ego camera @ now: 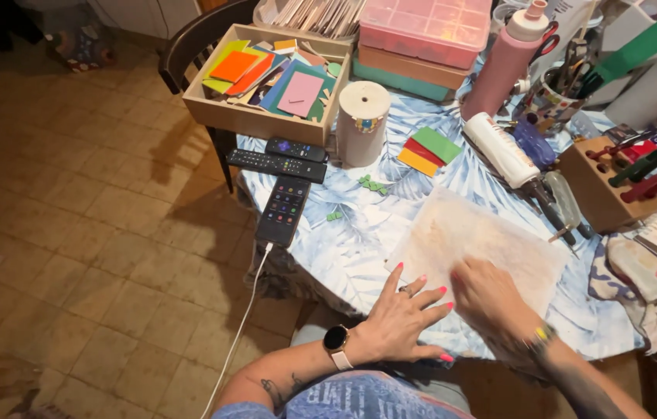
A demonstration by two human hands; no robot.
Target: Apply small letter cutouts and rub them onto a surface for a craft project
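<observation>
A tiled floor (72,233) and a crowded craft table (359,248) under a leaf-print cloth, both hands flat on a stained sheet (491,233).

The left hand (406,314) lies open, fingers spread, at the sheet's near-left corner; the right hand (491,299) presses palm-down on the sheet's near edge, fingers loosely curled, gripping nothing. The sheet lies at the table's near side, just right of a phone (283,209) on a white cable (239,326). Two remotes (278,159) lie beyond the phone, beside a paper roll (363,122). A wooden box (266,81) of coloured card stands at the far-left corner, and a pink bottle (503,66) farther right.
</observation>
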